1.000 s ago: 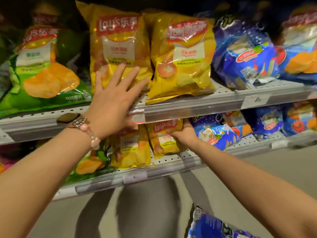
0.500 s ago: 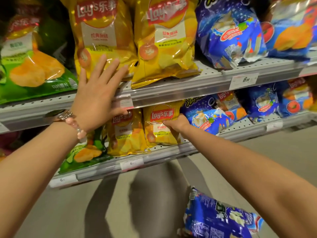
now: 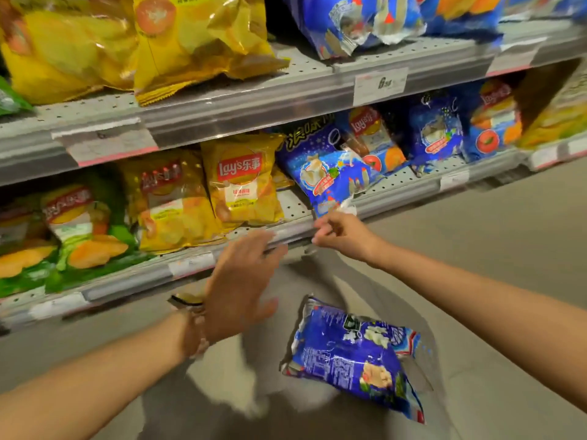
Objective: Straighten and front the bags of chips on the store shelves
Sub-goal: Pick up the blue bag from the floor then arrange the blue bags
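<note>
**Two Bare Arms and a Watch**

Both arms are bare, with no sleeves showing. The left hand (image 3: 236, 287) has a watch (image 3: 185, 300) with a dark face on its wrist. Next to it sits a bracelet (image 3: 200, 339) made of round beads. The right hand (image 3: 344, 235) wears nothing.
</note>
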{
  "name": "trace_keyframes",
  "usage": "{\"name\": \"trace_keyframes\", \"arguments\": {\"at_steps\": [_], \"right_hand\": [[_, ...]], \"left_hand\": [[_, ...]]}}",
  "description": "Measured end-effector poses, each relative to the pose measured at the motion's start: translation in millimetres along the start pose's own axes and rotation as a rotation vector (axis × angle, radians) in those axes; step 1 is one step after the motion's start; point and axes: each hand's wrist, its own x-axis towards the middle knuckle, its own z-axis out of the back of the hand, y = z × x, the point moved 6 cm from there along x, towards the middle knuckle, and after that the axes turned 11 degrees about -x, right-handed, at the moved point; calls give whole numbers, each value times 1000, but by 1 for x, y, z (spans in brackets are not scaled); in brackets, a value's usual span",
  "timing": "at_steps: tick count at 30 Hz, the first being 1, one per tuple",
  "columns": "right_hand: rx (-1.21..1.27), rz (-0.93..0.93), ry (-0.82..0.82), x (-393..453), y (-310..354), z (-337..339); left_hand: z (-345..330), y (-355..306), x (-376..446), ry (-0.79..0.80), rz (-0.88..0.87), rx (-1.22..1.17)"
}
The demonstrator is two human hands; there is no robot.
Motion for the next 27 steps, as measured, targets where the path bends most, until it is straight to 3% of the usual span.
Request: {"name": "trace_keyframes", "arguments": {"at_steps": [5,11,14,18,21,27], "right_hand": [[-276,-122,231,-28,-70,-3],[-301,-343,694,-68,-136,-30],[-263,-365,783,-78,-151,-39],[-271,-352,828,-83,-155,-46],[-248,-346,851,-84,-151,-45],[59,-454,818,-79,-133,-37]], "left_hand": [[-117,-24,-5,491,182,-209],[-209,-61,-31,696,47,-155],[-233,-73,-44,765,59,-99],[-239,-73,-45,702,102,-60],[-226,-66,-41,617,91,-162],[-162,-44,-25,413,41,-401]]}}
